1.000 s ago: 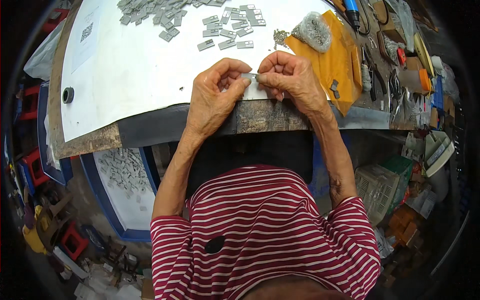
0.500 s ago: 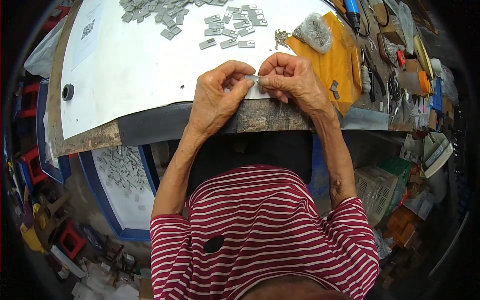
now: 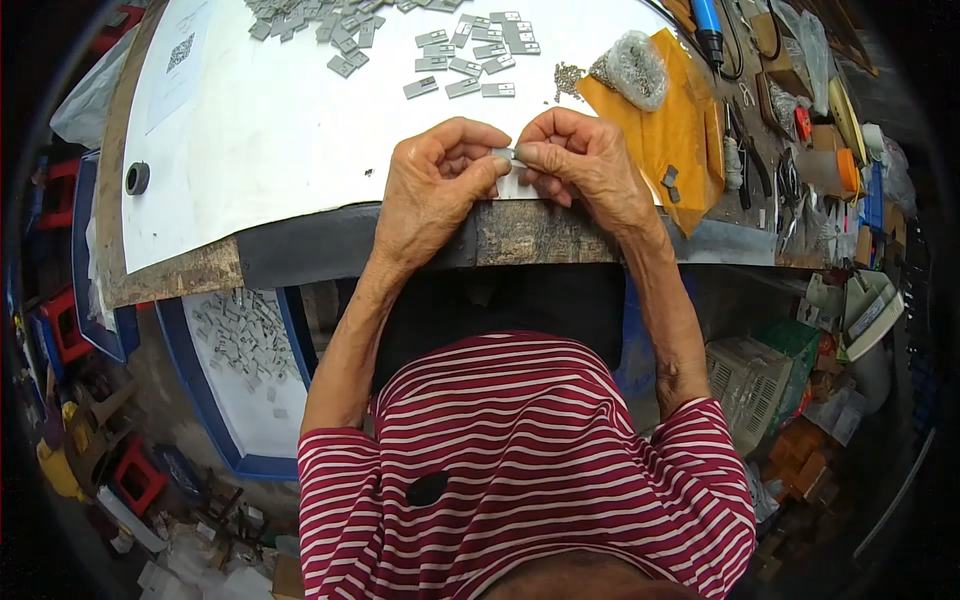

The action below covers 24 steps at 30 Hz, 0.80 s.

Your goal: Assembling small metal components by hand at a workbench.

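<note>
My left hand [image 3: 437, 185] and my right hand [image 3: 588, 168] meet over the near edge of the white-covered table [image 3: 270, 150]. Between their thumbs and fingertips they pinch one small grey metal piece [image 3: 506, 154], mostly covered by the fingers. Beyond my hands lie several flat grey rectangular pieces [image 3: 463, 88], each with a small cut-out. Farther left is a heap of similar grey pieces [image 3: 345, 30]. A small pile of tiny metal parts [image 3: 568, 80] sits next to a clear plastic bag [image 3: 638, 70] holding more of them.
The bag rests on an orange-yellow envelope [image 3: 690, 130] with a few dark grey pieces [image 3: 670, 183] on it. Pliers [image 3: 752, 150] and a blue-handled tool [image 3: 707, 30] lie at the right. A black ring [image 3: 137, 179] sits far left. Below is a blue tray [image 3: 232, 445] of grey pieces.
Both hands stay at the same spot, with the fingers shifting slightly around the small grey piece. The whole view has moved a little; nothing else has visibly moved.
</note>
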### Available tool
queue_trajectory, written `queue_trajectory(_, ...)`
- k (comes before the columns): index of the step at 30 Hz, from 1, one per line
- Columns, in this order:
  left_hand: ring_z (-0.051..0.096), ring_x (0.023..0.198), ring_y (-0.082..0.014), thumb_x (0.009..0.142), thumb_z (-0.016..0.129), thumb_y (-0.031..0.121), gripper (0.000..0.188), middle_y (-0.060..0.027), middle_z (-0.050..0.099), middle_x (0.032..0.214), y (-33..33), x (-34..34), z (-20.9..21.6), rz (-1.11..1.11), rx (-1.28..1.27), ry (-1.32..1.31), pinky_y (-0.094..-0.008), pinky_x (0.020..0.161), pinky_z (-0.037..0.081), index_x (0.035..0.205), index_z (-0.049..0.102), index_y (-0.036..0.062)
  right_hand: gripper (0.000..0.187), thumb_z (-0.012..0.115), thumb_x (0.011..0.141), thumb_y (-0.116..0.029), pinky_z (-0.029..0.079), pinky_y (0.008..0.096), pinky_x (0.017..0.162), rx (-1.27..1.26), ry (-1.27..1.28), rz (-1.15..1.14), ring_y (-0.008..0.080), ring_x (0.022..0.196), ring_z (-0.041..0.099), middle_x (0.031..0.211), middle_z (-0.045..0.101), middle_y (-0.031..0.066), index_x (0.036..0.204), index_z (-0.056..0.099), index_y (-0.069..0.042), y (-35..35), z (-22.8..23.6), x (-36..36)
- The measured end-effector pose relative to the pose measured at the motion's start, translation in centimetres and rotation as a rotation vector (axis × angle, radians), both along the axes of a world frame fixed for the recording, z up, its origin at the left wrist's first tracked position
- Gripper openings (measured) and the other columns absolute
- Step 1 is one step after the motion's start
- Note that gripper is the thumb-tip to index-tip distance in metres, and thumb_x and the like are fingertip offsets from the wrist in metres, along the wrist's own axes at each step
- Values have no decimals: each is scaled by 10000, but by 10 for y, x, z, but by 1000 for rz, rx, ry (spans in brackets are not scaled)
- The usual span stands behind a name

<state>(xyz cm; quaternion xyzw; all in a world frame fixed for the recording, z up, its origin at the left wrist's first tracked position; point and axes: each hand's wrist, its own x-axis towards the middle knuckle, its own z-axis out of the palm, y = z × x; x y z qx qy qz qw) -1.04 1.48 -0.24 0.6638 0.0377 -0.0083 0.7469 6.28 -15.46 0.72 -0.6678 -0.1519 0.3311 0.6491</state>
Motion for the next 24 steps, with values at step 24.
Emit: queue_trajectory(24, 603, 638, -93, 802, 608, 38, 154, -87, 641, 745, 1, -1, 0, 50, -85, 9, -189, 581, 503, 928, 599, -51, 134, 580, 844, -111, 387, 159, 411, -36, -183, -123, 31, 497, 495, 636, 578, 11, 874, 610, 16, 14, 1, -16)
